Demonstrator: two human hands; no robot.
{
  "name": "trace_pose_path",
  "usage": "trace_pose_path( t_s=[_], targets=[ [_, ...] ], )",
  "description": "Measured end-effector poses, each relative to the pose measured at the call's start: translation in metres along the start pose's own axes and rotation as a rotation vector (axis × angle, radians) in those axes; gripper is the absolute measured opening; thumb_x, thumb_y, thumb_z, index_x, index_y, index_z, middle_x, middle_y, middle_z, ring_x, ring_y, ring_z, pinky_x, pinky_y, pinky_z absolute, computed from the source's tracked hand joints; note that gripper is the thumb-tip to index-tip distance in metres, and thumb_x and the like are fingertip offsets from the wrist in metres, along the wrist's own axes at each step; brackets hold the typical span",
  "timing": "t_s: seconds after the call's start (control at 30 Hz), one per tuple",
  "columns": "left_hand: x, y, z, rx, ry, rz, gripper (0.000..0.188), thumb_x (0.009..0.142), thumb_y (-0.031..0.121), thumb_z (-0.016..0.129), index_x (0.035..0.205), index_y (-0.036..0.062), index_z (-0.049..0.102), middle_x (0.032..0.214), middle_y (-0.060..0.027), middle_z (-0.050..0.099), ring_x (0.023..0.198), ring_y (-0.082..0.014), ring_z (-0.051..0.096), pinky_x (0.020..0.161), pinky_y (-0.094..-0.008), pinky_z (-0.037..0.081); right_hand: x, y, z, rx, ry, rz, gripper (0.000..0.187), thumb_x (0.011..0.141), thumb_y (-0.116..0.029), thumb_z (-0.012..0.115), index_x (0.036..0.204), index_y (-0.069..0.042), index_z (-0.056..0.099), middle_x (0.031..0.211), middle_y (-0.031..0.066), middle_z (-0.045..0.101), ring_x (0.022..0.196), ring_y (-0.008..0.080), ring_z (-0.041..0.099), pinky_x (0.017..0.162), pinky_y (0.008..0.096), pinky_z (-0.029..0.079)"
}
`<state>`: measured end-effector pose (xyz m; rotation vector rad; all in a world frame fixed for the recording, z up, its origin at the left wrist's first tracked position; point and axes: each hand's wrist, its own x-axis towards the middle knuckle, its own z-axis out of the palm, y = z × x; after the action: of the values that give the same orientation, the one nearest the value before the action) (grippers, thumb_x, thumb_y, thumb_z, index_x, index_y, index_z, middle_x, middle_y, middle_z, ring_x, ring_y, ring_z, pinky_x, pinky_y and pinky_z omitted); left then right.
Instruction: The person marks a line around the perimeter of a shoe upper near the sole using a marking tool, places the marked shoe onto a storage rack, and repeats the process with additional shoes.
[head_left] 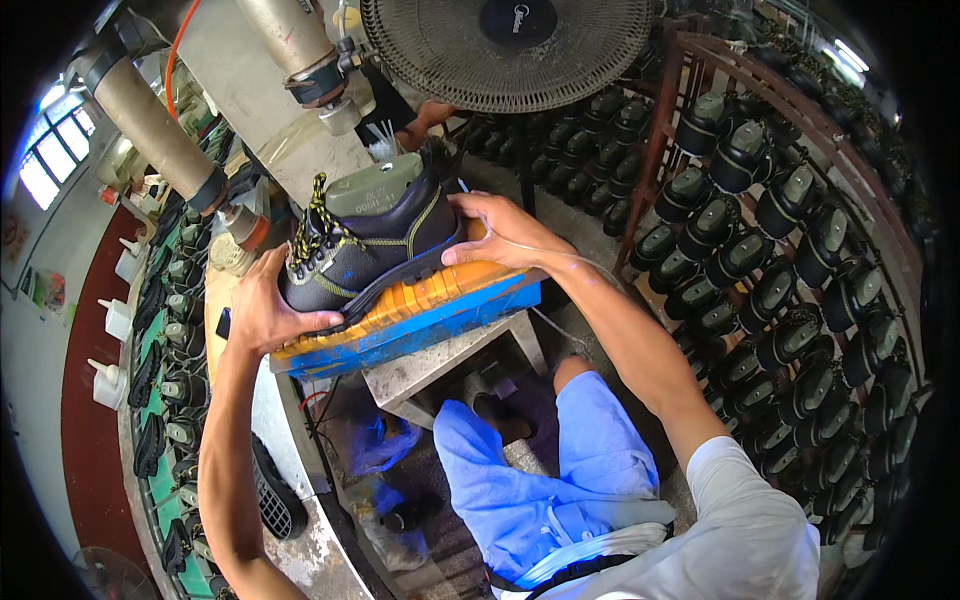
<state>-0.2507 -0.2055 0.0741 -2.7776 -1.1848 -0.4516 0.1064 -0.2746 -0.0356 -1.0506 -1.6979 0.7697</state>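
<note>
A black work boot (375, 245) with yellow stitching and yellow-black laces lies on an orange ribbed pad (420, 295) atop a blue block (440, 318), toe toward the person's left, a grey last filling its opening. It sits between both hands. The left hand (262, 305) wraps the toe, its grip closed around the front of the sole. The right hand (500, 232) presses the heel end, fingers spread over the upper and thumb at the sole edge. Racks of lasted boots (790, 300) stand to the right.
</note>
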Motion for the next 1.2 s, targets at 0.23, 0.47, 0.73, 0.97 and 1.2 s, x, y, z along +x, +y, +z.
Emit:
trace_pose_path(
  t_s=[0.23,0.47,0.73,0.97,1.2],
  targets=[
    [-0.019,-0.064,-0.001,-0.799,-0.233,0.003,0.105,0.071,0.030,0.097,0.152,-0.0081,0.043,0.141,-0.0210,0.062,0.132,-0.0256,0.058,0.113,-0.0382,0.045,-0.002,-0.005,-0.006,0.109,-0.004,0.009,0.072,0.083,-0.009,0.088,0.145,0.005,0.053,0.136,0.0138,0.066,0.123,0.0194,0.061,0.108,0.0353,0.050],
    [-0.038,-0.067,0.015,-1.025,-0.148,-0.068,0.090,0.076,-0.002,0.086,0.155,-0.0047,0.043,0.142,-0.0138,0.061,0.130,-0.0210,0.059,0.116,-0.0345,0.044,-0.001,-0.011,0.000,0.116,-0.024,0.070,0.074,0.082,-0.012,0.089,0.145,0.005,0.054,0.135,0.0154,0.067,0.127,0.0217,0.060,0.112,0.0364,0.046],
    [-0.012,-0.049,-0.028,-0.034,-0.291,0.102,0.097,0.076,0.053,0.087,0.148,-0.0030,0.053,0.123,-0.0285,0.071,0.122,-0.0385,0.067,0.102,-0.0461,0.053,0.000,-0.011,-0.005,0.004,-0.016,0.069,0.074,0.084,-0.018,0.088,0.145,0.004,0.053,0.137,0.0159,0.066,0.127,0.0217,0.060,0.112,0.0367,0.046],
    [-0.002,-0.008,0.026,-0.065,0.120,0.125,0.098,0.061,0.073,0.085,0.109,-0.0090,0.060,0.099,-0.0276,0.067,0.097,-0.0438,0.068,0.088,-0.0504,0.053,0.000,-0.010,-0.002,0.094,-0.070,0.015,0.074,0.084,-0.015,0.086,0.147,0.003,0.051,0.144,0.0116,0.061,0.134,0.0204,0.053,0.118,0.0378,0.038],
    [-0.004,-0.009,0.037,-0.096,0.241,0.143,0.099,0.059,0.072,0.085,0.113,-0.0078,0.063,0.095,-0.0236,0.068,0.094,-0.0425,0.068,0.088,-0.0496,0.054,-0.005,-0.017,0.000,0.042,-0.011,-0.011,0.069,0.082,-0.011,0.088,0.142,0.004,0.056,0.141,0.0122,0.063,0.133,0.0192,0.054,0.118,0.0358,0.037]
  ],
)
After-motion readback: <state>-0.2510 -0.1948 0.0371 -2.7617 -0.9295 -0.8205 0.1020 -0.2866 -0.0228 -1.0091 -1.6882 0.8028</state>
